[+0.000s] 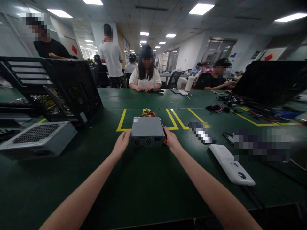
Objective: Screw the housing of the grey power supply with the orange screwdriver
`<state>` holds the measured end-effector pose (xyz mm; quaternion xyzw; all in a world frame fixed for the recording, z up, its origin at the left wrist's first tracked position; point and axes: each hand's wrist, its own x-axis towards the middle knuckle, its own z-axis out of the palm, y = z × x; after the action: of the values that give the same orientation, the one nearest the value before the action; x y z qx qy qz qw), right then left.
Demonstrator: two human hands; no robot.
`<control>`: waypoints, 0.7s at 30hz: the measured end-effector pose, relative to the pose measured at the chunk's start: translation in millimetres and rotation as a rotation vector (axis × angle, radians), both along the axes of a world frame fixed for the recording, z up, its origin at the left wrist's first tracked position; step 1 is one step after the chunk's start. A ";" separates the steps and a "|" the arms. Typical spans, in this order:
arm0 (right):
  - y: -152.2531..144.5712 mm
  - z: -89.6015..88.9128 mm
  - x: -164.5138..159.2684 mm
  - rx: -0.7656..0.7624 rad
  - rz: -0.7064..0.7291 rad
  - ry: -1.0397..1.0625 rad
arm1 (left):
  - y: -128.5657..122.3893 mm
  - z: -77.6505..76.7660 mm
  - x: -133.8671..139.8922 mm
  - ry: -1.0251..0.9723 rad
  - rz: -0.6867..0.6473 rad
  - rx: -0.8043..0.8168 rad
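Observation:
A grey computer power supply unit [147, 126] sits between my two hands, its fan grille and socket facing me. A bundle of coloured cables [148, 112] comes out behind it. My left hand [122, 140] grips its left side with the fingers closed along the casing. On the opposite side my right hand [173, 140] presses against the casing. An orange-and-black object [166, 135], its kind hard to make out, is caught between that hand and the unit. Yellow tape [121, 120] marks a rectangle on the green table [148, 188] around the unit's far part.
At left stand an open black computer case [72, 89] and another power supply [45, 137]. To the right lie a blurred-out phone-like item [201, 131], a white device [231, 164] and loose cables [217, 108]. A dark monitor [271, 83] stands beyond. A person [145, 75] sits opposite.

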<state>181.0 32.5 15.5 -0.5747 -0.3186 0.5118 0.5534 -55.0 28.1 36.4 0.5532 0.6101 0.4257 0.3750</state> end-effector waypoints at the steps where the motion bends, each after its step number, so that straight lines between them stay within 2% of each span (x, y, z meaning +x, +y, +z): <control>1: -4.9 0.0 3.4 0.008 -0.021 -0.004 | -7.3 2.1 -1.9 0.033 0.005 0.058; 3: -16.3 0.5 10.3 0.034 -0.055 -0.008 | -24.0 5.6 -1.7 0.191 -0.064 0.215; 6: -31.4 1.9 16.9 0.069 -0.079 0.009 | -43.6 5.3 13.7 0.500 -0.479 0.312; 9: -39.0 2.6 19.1 0.077 -0.100 0.029 | -46.0 -2.7 41.8 0.732 -0.736 0.437; 12: -40.8 1.5 21.5 0.071 -0.116 0.033 | -37.0 -12.7 65.7 0.917 -0.798 0.571; 15: -41.1 0.1 24.8 0.064 -0.125 0.034 | -29.5 -18.5 74.9 1.002 -0.810 0.643; 18: -41.8 0.8 25.7 0.068 -0.120 0.048 | -27.7 -18.5 71.3 0.994 -0.831 0.652; 21: -44.0 4.0 24.2 0.082 -0.110 0.074 | -29.0 -13.4 60.3 0.879 -0.855 0.608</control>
<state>205.2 -11.5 19.5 -0.5487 -0.2866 0.4882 0.6152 5.3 -0.9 23.0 0.9477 0.2868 0.1284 0.0558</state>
